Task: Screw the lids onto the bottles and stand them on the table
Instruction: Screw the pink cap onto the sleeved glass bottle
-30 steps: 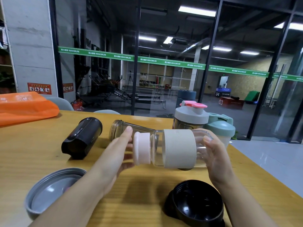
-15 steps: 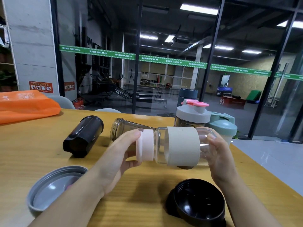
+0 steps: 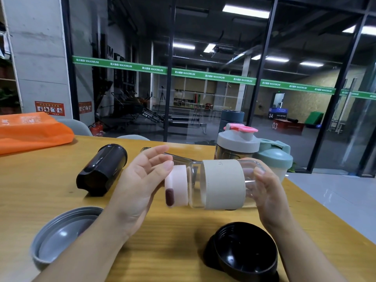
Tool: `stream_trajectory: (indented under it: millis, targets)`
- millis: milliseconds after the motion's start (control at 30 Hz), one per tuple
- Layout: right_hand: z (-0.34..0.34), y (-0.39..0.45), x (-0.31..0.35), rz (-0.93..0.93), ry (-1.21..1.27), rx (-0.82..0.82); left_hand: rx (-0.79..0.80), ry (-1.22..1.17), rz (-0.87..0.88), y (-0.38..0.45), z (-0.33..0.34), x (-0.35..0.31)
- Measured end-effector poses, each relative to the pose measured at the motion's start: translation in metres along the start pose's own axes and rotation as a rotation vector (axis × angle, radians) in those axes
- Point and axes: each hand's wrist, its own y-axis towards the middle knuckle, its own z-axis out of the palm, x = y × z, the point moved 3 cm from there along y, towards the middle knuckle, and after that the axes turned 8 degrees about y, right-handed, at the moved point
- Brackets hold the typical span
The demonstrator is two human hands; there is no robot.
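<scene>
A clear glass bottle point(image 3: 223, 184) with a beige sleeve is held sideways above the wooden table point(image 3: 40, 192). My right hand point(image 3: 266, 192) grips its base end. A pale pink lid point(image 3: 177, 186) sits on its neck, pointing left. My left hand point(image 3: 140, 184) is beside the lid with its fingers spread, one fingertip resting on the lid's top edge. A black bottle point(image 3: 101, 169) lies on its side at the left. A clear bottle point(image 3: 183, 158) lies behind my left hand, mostly hidden. A grey lid point(image 3: 61, 237) and a black lid point(image 3: 244, 251) lie upturned near the front.
Two capped shakers stand at the back right: a grey one with a pink flip top point(image 3: 238, 143) and a pale green one point(image 3: 274, 157). An orange bag point(image 3: 30, 131) lies at the far left. The table's right edge runs close to my right arm.
My left hand has let go of the pink lid and opened, its fingers now spread. The bottle has stayed sideways in my right hand.
</scene>
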Motion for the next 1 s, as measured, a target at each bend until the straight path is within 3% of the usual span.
stream_trajectory:
  millis: [100,167,333,467,800,1000]
  targets:
    - [-0.001,0.000,0.000,-0.006,-0.005,-0.008,-0.029,-0.026,0.027,0.001,0.000,-0.001]
    - [0.000,0.000,0.000,-0.006,-0.004,-0.010,-0.040,0.077,-0.015,0.002,-0.001,0.003]
    - [-0.001,0.001,0.000,-0.012,0.000,-0.019,0.100,0.221,-0.391,-0.002,0.002,0.025]
    - [-0.002,0.001,0.000,-0.019,-0.023,-0.019,0.128,0.159,-0.500,-0.005,0.004,0.026]
    - [-0.005,0.002,0.001,0.002,0.032,-0.046,0.230,0.163,-0.263,-0.002,0.003,0.019]
    - [-0.003,0.001,0.001,0.003,0.017,-0.027,0.150,0.091,-0.169,0.000,0.003,0.014]
